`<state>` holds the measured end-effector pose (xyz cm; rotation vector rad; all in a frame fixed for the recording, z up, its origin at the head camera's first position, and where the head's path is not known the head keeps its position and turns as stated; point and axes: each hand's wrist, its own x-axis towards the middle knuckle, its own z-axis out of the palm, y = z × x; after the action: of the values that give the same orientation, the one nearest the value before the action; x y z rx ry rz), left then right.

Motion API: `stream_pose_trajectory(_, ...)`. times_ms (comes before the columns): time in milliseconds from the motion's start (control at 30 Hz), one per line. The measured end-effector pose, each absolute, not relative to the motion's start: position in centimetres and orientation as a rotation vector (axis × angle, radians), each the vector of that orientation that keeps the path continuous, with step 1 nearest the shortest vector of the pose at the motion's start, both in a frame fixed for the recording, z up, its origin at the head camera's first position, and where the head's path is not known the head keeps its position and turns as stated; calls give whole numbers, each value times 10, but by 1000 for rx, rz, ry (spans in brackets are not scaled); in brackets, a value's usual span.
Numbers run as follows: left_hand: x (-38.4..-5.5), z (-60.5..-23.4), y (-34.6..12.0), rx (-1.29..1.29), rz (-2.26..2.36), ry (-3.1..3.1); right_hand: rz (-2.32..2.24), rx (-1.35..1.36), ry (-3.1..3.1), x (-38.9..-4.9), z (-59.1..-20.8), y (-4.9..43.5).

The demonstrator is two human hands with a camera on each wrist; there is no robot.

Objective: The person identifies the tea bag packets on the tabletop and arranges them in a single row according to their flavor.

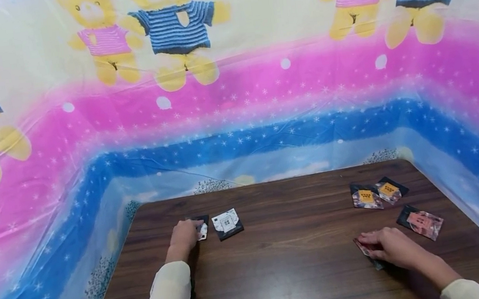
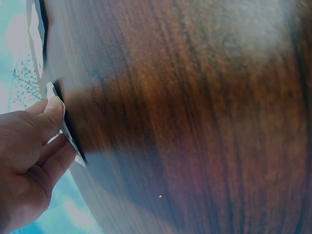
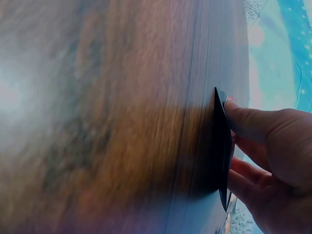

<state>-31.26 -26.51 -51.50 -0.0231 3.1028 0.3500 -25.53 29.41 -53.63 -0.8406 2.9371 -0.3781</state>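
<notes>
Left hand (image 1: 185, 235) grips a black-and-white packet (image 1: 204, 229) near the tabletop's (image 1: 285, 243) far left corner, white packet (image 1: 228, 224) just beside it, while the right hand (image 1: 396, 248) pinches a tilted packet (image 1: 364, 249), three more packets (image 1: 424, 223) toward the far right corner.

The left sleeve (image 1: 166, 293) is plain cream, the right sleeve (image 1: 465, 290) matches, and both stop short of bare hands (image 1: 184, 235).

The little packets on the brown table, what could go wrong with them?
The tilted packet in the right hand might slip from the fingers. The left hand holds a small packet beside the black-and-white packet, so it could bump that one. And the two orange-labelled packets lie so close that moving one might shift the other.
</notes>
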Motion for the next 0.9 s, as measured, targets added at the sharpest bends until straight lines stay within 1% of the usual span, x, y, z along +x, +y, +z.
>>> stream_pose_trajectory(167, -311, -516, -265, -37, 362, 3101, -387, -795, 2954, -257, -536, 286)
stream_pose_trajectory(433, -315, -518, -267, -31, 363, 3097, -404, -795, 2992, -259, -539, 274)
stream_pose_trajectory(733, -316, -519, -268, -16, 377, 3102, -417, -720, 2960, -269, -542, 257)
stream_pose_trajectory(900, -315, -519, -268, -21, 381, 3103, -415, -724, 2966, -272, -541, 247)
